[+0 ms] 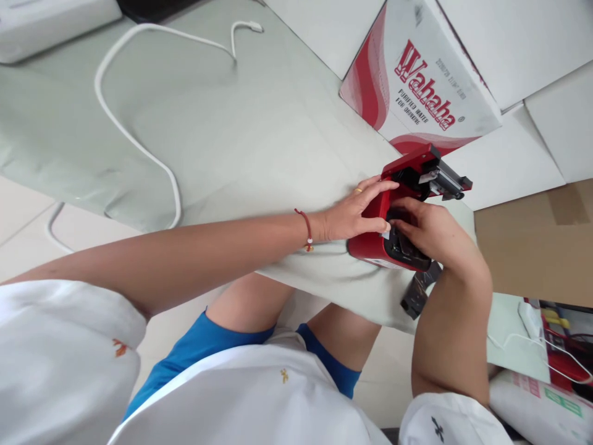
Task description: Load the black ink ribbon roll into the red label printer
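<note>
A red box-shaped device [365,247], which looks like a small label printer, sits on the covered table with its hinged lid [410,162] raised. Its inside is black, and a dark grey roller-like part is fixed to the lid. My left hand [354,213] grips the near left wall, thumb on the rim and index finger reaching toward the hinge side. Down in the black cavity are the bent fingers of my right hand [428,228]; what they pinch, if anything, is hidden. A dark, glossy part [419,290] lies beside the device, partly behind my right forearm.
A white and red water carton [417,80] stands behind the device, among white boxes [546,49] and a brown carton [532,241]. A white cable [134,145] loops across the pale green table cover [259,123]. At the lower right lies a white printed bag [546,402].
</note>
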The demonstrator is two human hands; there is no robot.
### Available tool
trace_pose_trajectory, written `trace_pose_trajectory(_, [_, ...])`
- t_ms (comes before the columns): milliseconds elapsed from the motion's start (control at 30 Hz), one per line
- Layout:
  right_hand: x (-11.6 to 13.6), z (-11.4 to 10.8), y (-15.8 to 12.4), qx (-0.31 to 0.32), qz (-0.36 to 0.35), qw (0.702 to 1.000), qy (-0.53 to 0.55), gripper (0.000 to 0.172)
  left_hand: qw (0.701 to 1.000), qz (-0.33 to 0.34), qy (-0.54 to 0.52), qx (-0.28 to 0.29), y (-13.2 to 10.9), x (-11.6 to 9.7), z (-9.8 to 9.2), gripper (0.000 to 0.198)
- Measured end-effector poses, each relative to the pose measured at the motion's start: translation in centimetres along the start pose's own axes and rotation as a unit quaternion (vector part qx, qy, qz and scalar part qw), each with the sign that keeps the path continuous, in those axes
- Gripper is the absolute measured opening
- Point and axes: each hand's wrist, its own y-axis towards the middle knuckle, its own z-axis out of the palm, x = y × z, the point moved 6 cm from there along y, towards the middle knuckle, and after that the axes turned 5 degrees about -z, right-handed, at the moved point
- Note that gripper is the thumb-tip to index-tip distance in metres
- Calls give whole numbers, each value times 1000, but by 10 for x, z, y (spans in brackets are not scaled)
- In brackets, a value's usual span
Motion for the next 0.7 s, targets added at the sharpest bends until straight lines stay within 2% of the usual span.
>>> trace_pose_trajectory(67, [-2,2,5,29,4,1000,4,47,1000,1,0,-3,1,1,0,88])
trace_pose_trajectory(133, [-4,4,11,52,23,998,-14,46,1000,6,-1,-6,1,1,-1,89])
trace_pose_trajectory(233, [-5,5,13,38,46,996,-60,42,1000,16,-4,-17,0,1,-1,100])
trace_pose_trajectory(367, [-4,2,0,-47,55,995,-63,41,999,38,-18,-4,-1,0,0,108])
trace_pose_trajectory(500, [-5,-9,-31,-137,91,986,-19,40,1000,25,-17,3,-1,0,1,108])
trace_pose_trajectory(600, [-15,-25,-68,-243,126,961,45,49,1000,-9,-10,5,-1,0,1,104])
trace_pose_trajectory(700, [-44,-34,-104,-336,172,916,133,63,1000,-18,-9,11,-2,0,1,101])
